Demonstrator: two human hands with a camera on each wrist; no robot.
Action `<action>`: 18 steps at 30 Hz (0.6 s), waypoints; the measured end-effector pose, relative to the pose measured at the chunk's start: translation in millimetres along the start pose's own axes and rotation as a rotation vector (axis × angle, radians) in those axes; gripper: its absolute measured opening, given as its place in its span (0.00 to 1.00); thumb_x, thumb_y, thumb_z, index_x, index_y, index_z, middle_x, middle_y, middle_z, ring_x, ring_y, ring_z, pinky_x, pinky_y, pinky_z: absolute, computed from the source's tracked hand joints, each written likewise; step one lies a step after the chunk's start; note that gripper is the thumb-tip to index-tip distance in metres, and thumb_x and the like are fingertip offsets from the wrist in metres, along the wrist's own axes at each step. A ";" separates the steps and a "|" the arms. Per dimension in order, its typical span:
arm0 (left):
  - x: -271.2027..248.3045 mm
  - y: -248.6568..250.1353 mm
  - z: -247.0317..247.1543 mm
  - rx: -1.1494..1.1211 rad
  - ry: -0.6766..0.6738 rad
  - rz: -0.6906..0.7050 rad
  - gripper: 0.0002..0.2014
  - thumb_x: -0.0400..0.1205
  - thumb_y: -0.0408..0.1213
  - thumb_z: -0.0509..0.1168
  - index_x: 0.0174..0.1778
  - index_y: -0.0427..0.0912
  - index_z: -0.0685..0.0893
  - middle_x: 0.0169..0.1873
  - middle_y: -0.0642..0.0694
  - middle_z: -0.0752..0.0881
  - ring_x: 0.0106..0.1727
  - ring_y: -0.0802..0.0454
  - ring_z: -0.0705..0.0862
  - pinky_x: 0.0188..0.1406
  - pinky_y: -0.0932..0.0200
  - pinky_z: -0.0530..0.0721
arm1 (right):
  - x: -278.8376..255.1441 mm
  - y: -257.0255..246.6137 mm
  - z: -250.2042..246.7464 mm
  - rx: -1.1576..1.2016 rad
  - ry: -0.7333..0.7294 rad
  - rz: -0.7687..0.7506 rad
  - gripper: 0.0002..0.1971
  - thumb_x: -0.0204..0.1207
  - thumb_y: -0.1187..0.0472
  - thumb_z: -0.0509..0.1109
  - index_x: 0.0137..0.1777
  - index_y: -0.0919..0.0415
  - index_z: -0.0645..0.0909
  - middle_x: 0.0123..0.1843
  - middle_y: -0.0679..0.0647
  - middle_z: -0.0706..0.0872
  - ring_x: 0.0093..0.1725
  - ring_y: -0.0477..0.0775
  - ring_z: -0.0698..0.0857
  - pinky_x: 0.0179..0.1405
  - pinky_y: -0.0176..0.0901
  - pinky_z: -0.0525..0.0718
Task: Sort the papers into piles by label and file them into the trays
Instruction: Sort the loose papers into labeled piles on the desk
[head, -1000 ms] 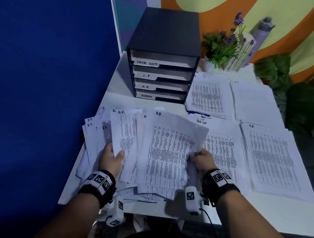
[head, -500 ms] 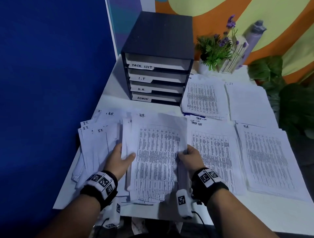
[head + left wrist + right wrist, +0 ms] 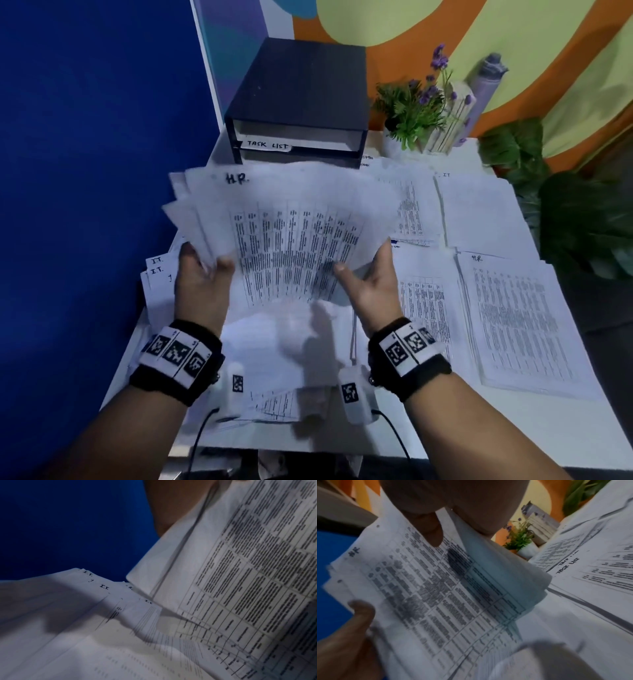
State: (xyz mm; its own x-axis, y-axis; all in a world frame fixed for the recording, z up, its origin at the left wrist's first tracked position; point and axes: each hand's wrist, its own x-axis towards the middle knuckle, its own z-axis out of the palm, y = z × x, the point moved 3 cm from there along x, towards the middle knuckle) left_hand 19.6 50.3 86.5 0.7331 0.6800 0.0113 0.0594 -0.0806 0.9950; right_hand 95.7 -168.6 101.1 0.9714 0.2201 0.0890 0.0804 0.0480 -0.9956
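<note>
Both hands hold a thick bundle of printed papers [image 3: 291,240] lifted off the table, its top sheet marked "H.R." at the upper left. My left hand [image 3: 202,277] grips the bundle's left edge, thumb on top. My right hand [image 3: 370,281] grips the right edge, thumb pressed on the printed table [image 3: 433,534]. The bundle [image 3: 240,574] fills the left wrist view beside loose sheets marked "I.T." [image 3: 102,588] lying on the table. The black tray unit [image 3: 298,102] stands behind; only its "TASK LIST" tray label [image 3: 267,145] shows above the raised papers.
Sorted piles lie to the right: an "H.R." pile [image 3: 513,318], an "I.T." pile [image 3: 479,212], a task-list pile [image 3: 424,301] and another at the back [image 3: 407,205]. A potted plant [image 3: 414,109], a bottle [image 3: 486,89] and large leaves [image 3: 582,222] border the back right. A blue wall [image 3: 102,171] runs along the left.
The bundle of H.R. papers has been gathered and lifted off the table toward the trays, now hiding the lower tray labels. Both hands rose with it.
</note>
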 end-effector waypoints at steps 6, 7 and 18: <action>-9.6 -29.4 7.7 0.074 0.007 -0.077 0.23 0.80 0.32 0.69 0.67 0.52 0.69 0.61 0.51 0.82 0.67 0.50 0.79 0.71 0.54 0.73 | -20.9 42.8 7.0 -0.223 -0.198 0.131 0.21 0.80 0.69 0.64 0.65 0.50 0.60 0.58 0.44 0.77 0.53 0.25 0.78 0.52 0.27 0.78; -13.0 -32.2 11.4 0.085 -0.003 -0.090 0.23 0.82 0.30 0.67 0.69 0.52 0.68 0.63 0.50 0.81 0.67 0.51 0.78 0.71 0.54 0.72 | -20.4 45.3 7.1 -0.240 -0.210 0.139 0.21 0.81 0.70 0.63 0.66 0.51 0.59 0.59 0.44 0.76 0.55 0.25 0.77 0.53 0.26 0.77; -13.8 -15.0 91.9 0.171 -0.205 -0.115 0.11 0.87 0.32 0.55 0.64 0.46 0.74 0.59 0.47 0.84 0.58 0.49 0.82 0.61 0.52 0.78 | 17.7 18.7 -73.9 -0.388 0.099 0.163 0.03 0.81 0.66 0.62 0.50 0.57 0.74 0.38 0.53 0.83 0.33 0.47 0.84 0.30 0.43 0.85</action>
State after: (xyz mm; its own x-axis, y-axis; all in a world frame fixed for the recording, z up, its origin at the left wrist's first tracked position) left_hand 70.9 -24.9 62.2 0.8355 0.5320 -0.1377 0.2501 -0.1450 0.9573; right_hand 130.9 -235.8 81.9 0.9936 0.0989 -0.0547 -0.0163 -0.3542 -0.9350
